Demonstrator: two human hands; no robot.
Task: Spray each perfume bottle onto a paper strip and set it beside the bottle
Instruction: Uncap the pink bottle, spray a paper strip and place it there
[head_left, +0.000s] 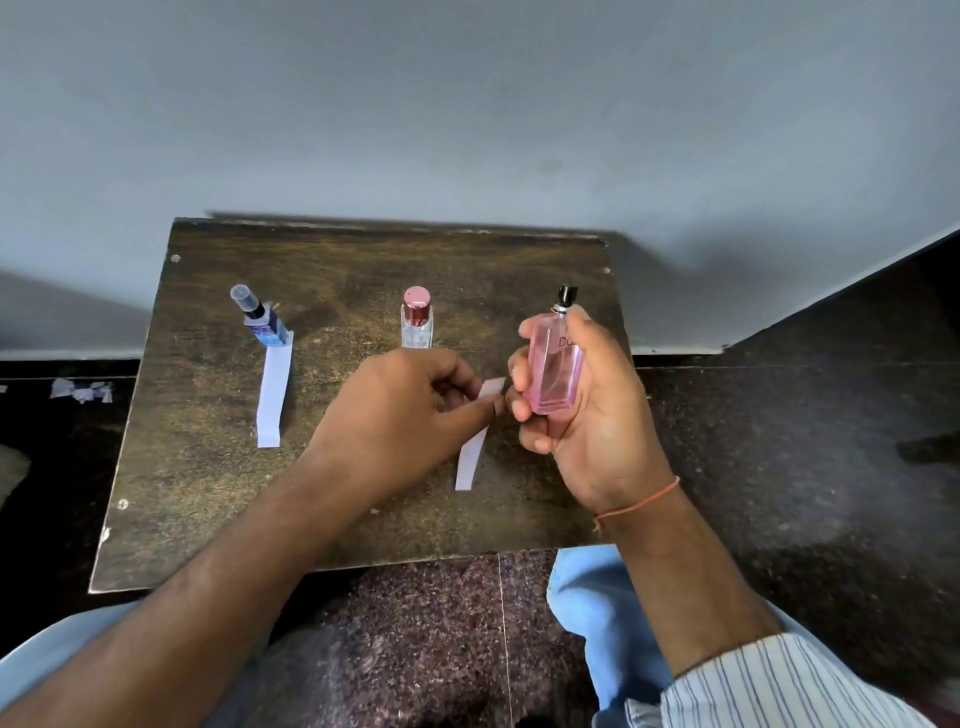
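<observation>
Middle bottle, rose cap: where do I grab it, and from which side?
Grip the clear glass body of the middle bottle across its flat sides, below the rose cap, probably coming from the near side. It stands upright, and the left hand, which pinches a paper strip, crowds its base. The cap likely pulls off, so don't lift by it.

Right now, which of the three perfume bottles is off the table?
The pink bottle with the black sprayer, held upright in the right hand. The blue bottle and the rose-capped clear bottle both stand on the table.
</observation>
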